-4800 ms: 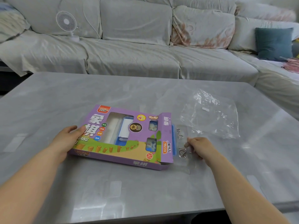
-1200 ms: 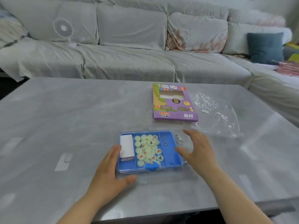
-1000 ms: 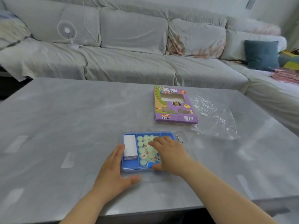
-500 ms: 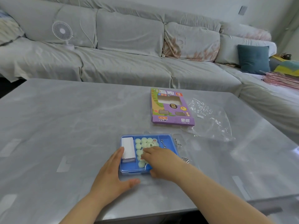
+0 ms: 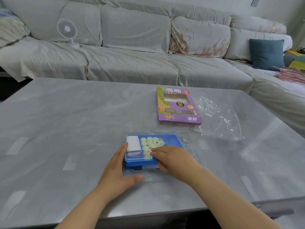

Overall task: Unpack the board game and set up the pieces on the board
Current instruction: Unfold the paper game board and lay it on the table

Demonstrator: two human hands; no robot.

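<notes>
head | blue tray (image 5: 173,137): pale round pieces (image 5: 149,142) | left hand (image 5: 118,171) flat alongside | right hand (image 5: 175,160) atop, grip unclear

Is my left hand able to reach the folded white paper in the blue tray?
Probably yes: the left hand lies beside the blue tray next to the folded white paper, and the right hand covers only the round pieces.

Grey marbled desk (image 5: 66,121) across the frame's middle, blue tray (image 5: 175,138) at lower centre, purple box (image 5: 178,113) above it, crumpled clear bag (image 5: 219,119) at right.
</notes>
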